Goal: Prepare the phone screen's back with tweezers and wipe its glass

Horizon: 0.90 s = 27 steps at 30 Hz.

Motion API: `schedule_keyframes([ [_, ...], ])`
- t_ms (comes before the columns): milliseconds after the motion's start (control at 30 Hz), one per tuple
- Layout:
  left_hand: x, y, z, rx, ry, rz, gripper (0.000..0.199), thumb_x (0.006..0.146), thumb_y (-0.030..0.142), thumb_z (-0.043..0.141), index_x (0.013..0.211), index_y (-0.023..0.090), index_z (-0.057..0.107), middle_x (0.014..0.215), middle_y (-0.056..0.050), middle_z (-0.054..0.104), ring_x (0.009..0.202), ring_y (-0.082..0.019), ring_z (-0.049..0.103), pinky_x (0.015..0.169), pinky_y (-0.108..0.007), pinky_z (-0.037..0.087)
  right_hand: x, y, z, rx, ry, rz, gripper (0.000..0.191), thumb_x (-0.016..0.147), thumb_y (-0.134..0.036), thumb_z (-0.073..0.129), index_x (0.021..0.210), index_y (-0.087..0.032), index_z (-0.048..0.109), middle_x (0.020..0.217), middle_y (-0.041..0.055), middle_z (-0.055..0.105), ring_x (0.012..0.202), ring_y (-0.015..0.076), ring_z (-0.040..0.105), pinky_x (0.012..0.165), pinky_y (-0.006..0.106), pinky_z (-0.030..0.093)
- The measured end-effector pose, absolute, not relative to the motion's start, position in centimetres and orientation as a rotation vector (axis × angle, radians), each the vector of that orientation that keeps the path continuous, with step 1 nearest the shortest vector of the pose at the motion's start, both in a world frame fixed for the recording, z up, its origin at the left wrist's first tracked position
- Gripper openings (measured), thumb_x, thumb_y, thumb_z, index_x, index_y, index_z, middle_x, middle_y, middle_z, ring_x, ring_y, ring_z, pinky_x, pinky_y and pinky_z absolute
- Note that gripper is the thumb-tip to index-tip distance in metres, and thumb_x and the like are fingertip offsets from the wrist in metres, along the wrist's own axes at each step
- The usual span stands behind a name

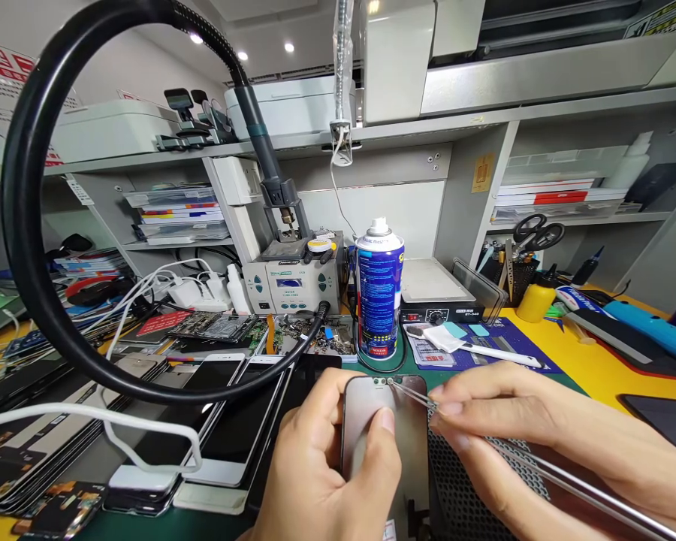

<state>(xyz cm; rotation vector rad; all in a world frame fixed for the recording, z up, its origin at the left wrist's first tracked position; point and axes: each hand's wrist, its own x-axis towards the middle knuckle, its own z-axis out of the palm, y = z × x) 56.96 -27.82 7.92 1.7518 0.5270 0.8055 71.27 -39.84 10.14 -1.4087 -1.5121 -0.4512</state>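
The view is bright and evenly lit; small round ceiling lights glow as white spots at the top left, and a pale glare lies on the metal panel at the upper right; the blue can carries soft highlights; shadows gather dark inside the shelf compartments; the wide lens bends the edges (the shelf lines slope outward); detail is mostly crisp, though tiny print is hard to read.
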Motion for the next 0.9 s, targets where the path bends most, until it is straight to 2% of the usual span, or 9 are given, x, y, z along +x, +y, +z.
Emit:
schedule_keyframes([
  [300,56.94,-28.00,8.21,1.763,0.518,0.832,0.015,0.085,0.032,0.062,0.080,0.019,0.057,0.059,0.001,0.050,0.049,-0.012,0.048,0.046,-0.020,0.040,71.20,-39.57,9.92,-1.380,-1.557,-0.404,0.021,0.081,-0.010,0.068,0.095,-0.025,0.066,0.096,-0.0028,0.074,0.081,0.0079,0.072,0.082,0.007,0.055],
  [533,57.05,-27.98,8.45,1.774,0.521,0.841,0.016,0.084,0.033,0.062,0.079,0.020,0.056,0.057,0.003,0.046,0.049,-0.012,0.048,0.047,-0.020,0.042,70.91,-39.61,10.08,-1.406,-1.522,-0.427,0.021,0.077,-0.007,0.067,0.089,-0.024,0.068,0.091,-0.0030,0.074,0.078,0.0067,0.072,0.080,0.005,0.054],
  [900,56.93,-28.02,8.16,1.758,0.501,0.780,0.019,0.089,0.037,0.057,0.082,0.019,0.056,0.063,-0.001,0.053,0.054,-0.013,0.052,0.048,-0.021,0.041,70.79,-39.39,10.35,-1.402,-1.515,-0.432,0.017,0.078,-0.009,0.068,0.088,-0.023,0.070,0.090,-0.0016,0.075,0.076,0.0081,0.073,0.077,0.007,0.055],
])
